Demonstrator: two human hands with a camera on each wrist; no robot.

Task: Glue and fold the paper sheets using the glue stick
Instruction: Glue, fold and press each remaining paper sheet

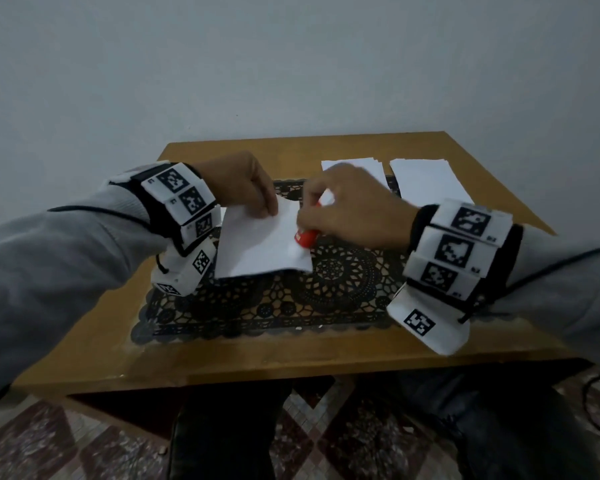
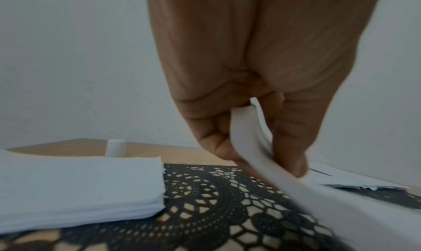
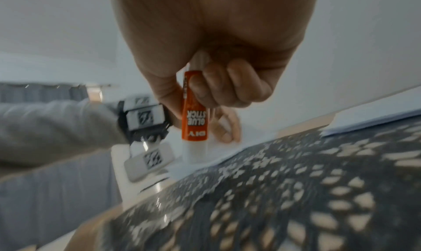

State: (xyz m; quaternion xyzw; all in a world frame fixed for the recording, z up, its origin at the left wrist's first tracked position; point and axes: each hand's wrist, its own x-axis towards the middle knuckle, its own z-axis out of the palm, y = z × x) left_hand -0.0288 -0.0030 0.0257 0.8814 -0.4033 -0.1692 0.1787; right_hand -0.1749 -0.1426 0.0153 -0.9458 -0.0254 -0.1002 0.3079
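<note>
Grey sleeves point(image 1: 66, 244), black wristbands with white, black-patterned marker blocks point(image 1: 459, 244) on both wrists

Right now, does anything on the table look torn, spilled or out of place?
One thing: in the left wrist view, the far paper pile has a ragged, torn-looking near edge. Otherwise things look orderly: the left hand pinches the sheet, the right hand grips the glue stick tip-down on it. No spill shows.
</note>
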